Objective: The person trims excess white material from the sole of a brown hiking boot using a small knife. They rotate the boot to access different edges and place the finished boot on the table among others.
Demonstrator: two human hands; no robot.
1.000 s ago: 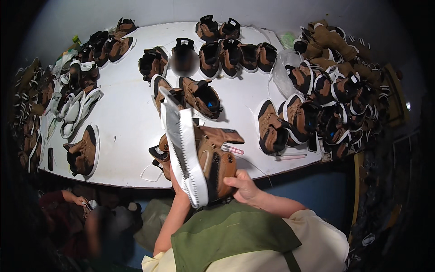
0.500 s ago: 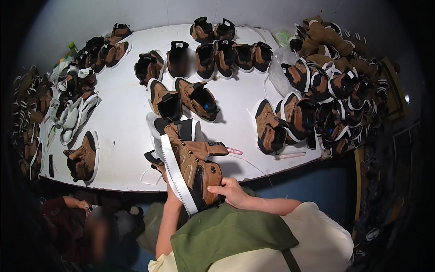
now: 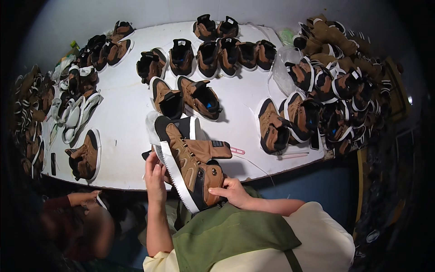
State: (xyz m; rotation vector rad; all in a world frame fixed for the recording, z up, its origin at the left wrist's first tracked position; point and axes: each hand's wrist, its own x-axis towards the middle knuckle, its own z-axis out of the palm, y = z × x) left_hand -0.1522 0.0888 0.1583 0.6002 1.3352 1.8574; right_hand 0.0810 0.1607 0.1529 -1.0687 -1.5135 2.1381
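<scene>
A brown and black high-top shoe [image 3: 186, 158] with a white, toothed-edged sole [image 3: 176, 179] is tilted on its side over the table's front edge, toe pointing away. My right hand [image 3: 233, 194] grips it at the heel and ankle, thumb on the brown collar. On the left, my left hand [image 3: 155, 181] is raised at the sole's outer side, fingers loosely bent near its edge; whether they touch it is unclear. Toward the toe, a greyish piece of the sole stands out from the upper. A brown flap, the tongue [image 3: 208, 149], hangs to the right. Another dark shoe is partly hidden behind my left fingers.
The white table [image 3: 122, 122] bears several similar shoes in rows [image 3: 217, 59]. Piles of shoes [image 3: 344, 86] crowd its right end. White soles [image 3: 74, 118] lie at the left. A pink clip-like tool [image 3: 237, 151] is beside the tongue. Another person's hand [image 3: 90, 199] works at lower left.
My left hand has come out from beneath the shoe to the sole's left side. The right hand keeps its grip. The other person's hands have moved right, toward a shoe.
</scene>
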